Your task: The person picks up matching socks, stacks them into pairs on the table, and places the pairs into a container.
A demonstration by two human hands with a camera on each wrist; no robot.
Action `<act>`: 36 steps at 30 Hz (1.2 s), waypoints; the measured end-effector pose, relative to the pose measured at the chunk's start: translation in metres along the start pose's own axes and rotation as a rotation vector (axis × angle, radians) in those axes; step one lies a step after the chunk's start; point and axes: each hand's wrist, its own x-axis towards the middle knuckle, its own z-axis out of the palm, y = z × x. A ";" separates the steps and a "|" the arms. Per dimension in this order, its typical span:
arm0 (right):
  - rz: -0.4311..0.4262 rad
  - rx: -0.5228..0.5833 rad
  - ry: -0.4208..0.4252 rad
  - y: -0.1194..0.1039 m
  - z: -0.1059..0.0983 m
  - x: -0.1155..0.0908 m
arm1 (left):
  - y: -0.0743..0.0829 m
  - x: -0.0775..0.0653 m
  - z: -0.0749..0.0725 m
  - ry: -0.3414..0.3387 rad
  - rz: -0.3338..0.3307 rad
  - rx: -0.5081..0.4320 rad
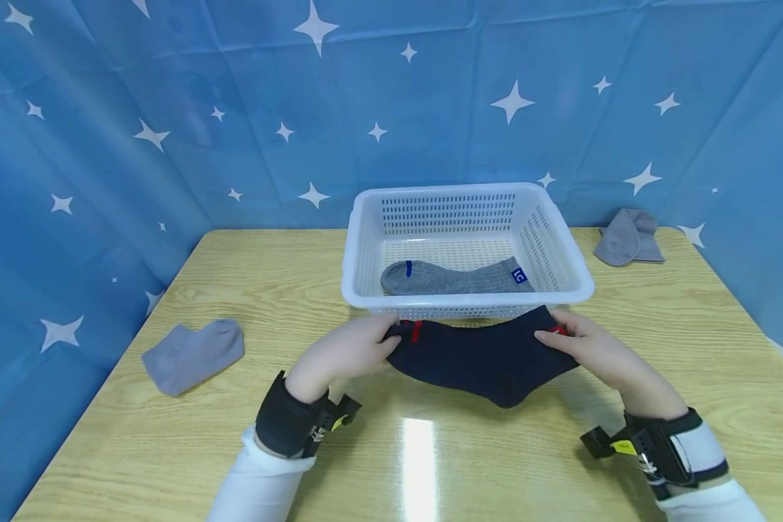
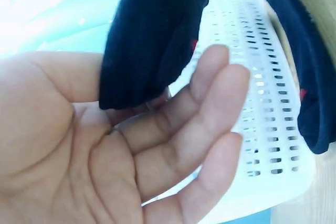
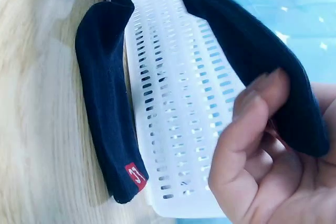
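A navy sock with red marks is stretched between both hands, just in front of the white basket. My left hand pinches its left end between thumb and fingers. At the other end, near a red label, my right hand grips the fabric. Both wrist views show a second navy sock lying on the table beside the basket, its red label facing up in the right wrist view; from the head view the held sock largely hides it. Inside the basket rests a grey sock with blue marks.
A greyish-purple sock lies folded on the left of the wooden table. Another grey sock is bunched at the back right corner. Behind the table hangs a blue cloth with white stars.
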 end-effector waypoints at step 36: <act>0.064 -0.259 0.091 0.035 0.007 0.020 | -0.021 0.029 0.038 0.154 -0.180 0.137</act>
